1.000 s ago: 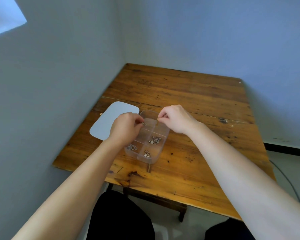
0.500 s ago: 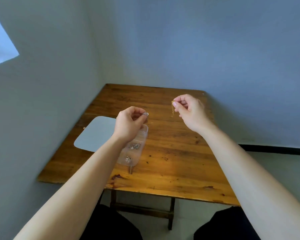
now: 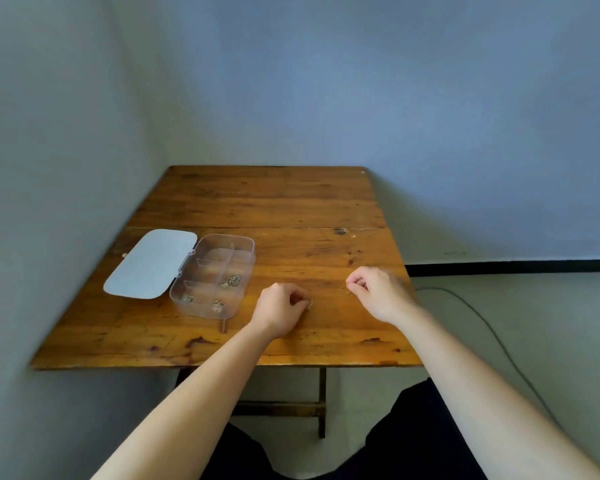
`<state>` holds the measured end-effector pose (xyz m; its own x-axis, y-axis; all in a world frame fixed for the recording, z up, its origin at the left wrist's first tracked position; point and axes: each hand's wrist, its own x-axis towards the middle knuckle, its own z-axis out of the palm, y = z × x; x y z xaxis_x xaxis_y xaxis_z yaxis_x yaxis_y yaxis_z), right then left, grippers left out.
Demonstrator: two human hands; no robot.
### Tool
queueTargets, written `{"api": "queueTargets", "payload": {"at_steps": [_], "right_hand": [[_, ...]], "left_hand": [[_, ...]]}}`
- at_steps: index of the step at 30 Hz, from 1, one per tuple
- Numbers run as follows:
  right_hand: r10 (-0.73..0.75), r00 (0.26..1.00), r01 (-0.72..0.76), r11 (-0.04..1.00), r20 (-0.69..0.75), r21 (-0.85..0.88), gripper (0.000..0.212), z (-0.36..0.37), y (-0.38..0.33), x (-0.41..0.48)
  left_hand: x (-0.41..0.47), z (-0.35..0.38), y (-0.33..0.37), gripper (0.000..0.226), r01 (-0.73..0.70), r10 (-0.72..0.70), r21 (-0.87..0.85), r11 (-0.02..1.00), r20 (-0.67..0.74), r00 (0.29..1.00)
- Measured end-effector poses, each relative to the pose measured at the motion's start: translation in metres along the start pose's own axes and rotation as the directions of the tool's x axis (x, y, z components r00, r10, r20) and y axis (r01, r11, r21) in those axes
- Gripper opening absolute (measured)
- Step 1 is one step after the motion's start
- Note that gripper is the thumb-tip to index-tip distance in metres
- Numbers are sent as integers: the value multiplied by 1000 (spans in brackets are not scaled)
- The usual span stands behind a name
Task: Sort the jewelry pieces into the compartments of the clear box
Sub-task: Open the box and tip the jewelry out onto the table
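The clear box (image 3: 243, 244) lies open on the left half of the wooden table (image 3: 291, 202), its grey lid (image 3: 151, 263) folded out to the left. Small silver jewelry pieces (image 3: 231, 280) lie in three of its nearer compartments; the far ones look empty. My left hand (image 3: 279, 311) rests on the table to the right of the box, fingers pinched on a small ring (image 3: 309, 303). My right hand (image 3: 378, 292) is further right, pinching a thin gold chain (image 3: 347, 289) low over the wood.
Walls close in on the table's left and far sides. A dark cable (image 3: 482, 320) runs across the floor at the right. My dark-clothed knees (image 3: 413, 434) sit below the table's front edge.
Both hands left the box, rose, then came down to the table right of it, each still pinching its piece. The view has shifted, so the box now sits at the left.
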<state>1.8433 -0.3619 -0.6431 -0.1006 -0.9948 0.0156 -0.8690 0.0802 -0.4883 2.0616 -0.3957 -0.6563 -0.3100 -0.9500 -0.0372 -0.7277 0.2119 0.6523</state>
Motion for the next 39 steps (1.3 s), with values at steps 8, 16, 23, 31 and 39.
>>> {"api": "queueTargets", "payload": {"at_steps": [8, 16, 23, 31, 39], "right_hand": [[-1, 999, 5, 994, 44, -113, 17, 7, 0, -4], [-71, 997, 69, 993, -19, -99, 22, 10, -29, 4], [-215, 977, 215, 976, 12, 31, 24, 26, -97, 23], [-378, 913, 389, 920, 152, -52, 30, 50, -177, 59], [-255, 874, 436, 785, 413, -440, 30, 72, -215, 89]], "left_hand": [[-9, -7, -3, 21, -62, 65, 97, 993, -28, 997], [-30, -58, -20, 17, -98, 141, 140, 985, -337, 931], [-34, -124, -68, 21, 204, -82, 313, 928, -362, 929], [-12, -148, -74, 17, 292, -242, 644, 707, -167, 956], [9, -137, -80, 17, 242, -308, 790, 563, -71, 949]]}}
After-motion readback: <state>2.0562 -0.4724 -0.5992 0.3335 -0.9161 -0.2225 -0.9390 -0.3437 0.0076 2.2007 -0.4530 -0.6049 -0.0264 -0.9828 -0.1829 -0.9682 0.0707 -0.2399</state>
